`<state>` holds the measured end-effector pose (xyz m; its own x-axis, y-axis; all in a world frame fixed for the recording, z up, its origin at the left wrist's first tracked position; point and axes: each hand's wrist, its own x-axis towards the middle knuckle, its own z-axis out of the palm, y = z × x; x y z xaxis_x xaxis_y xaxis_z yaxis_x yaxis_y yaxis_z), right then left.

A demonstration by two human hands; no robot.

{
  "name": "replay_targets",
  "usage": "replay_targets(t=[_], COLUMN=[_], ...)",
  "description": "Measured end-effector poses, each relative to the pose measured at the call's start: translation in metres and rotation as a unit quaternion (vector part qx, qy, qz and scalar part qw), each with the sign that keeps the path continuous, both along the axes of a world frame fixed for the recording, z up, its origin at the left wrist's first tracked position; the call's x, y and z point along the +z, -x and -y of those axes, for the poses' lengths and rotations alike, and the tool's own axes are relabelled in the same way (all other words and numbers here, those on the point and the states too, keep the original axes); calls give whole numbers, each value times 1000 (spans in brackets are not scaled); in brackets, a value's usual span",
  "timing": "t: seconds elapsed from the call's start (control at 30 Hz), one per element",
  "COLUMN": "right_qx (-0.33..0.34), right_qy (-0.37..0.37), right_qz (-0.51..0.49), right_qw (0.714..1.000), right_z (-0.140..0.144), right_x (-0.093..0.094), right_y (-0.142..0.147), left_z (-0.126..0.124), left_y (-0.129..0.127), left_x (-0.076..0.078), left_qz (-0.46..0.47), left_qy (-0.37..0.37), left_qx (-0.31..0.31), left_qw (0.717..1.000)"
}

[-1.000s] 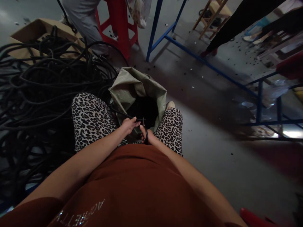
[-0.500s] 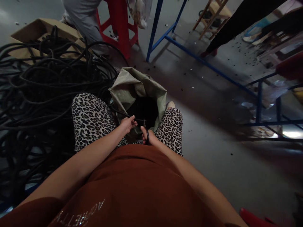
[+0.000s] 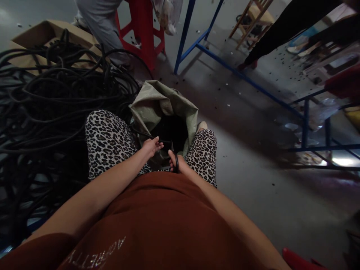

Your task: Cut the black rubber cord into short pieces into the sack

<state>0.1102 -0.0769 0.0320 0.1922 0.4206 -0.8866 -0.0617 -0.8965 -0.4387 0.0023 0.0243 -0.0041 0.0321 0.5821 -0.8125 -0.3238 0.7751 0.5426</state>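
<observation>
Between my knees stands a greenish woven sack [image 3: 149, 112], its mouth wide and its inside dark. My left hand [image 3: 152, 146] is closed on a black rubber cord [image 3: 142, 133] that runs in from the left over the sack's rim. The cord's end sticks out to the right of my fingers. In my right hand [image 3: 176, 161] are black-handled scissors [image 3: 176, 162], fingers wrapped round the loops. Their blades point up, close to the cord's end above the sack's opening. Whether the blades touch the cord I cannot tell.
A big tangle of black cords [image 3: 56, 97] covers the floor on my left, spilling from a cardboard box [image 3: 30, 35]. Ahead are a red stool [image 3: 143, 33], a blue metal frame [image 3: 222, 60] and another person's grey-trousered leg [image 3: 101, 22]. Small dark bits litter the floor.
My right hand and the scissors have shifted slightly. More of the cord now shows to the right of my left fingers, reaching toward the blades.
</observation>
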Motion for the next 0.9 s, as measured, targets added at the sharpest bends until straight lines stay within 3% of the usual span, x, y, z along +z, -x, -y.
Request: replay_targets(t=[0.3, 0.47, 0.9], right_qx=[72, 64, 51], right_qy=[-7, 7, 6], right_qz=[-11, -20, -31], right_qw=[997, 998, 998], right_z=[1, -1, -1], right_x=[-3, 0, -17], right_y=[0, 2, 1], left_z=[-2, 1, 7], left_y=[0, -2, -2], left_x=[2, 1, 4], left_qz=[37, 33, 29], left_qy=[-3, -10, -6], left_qx=[22, 10, -14], left_qw=[999, 999, 999])
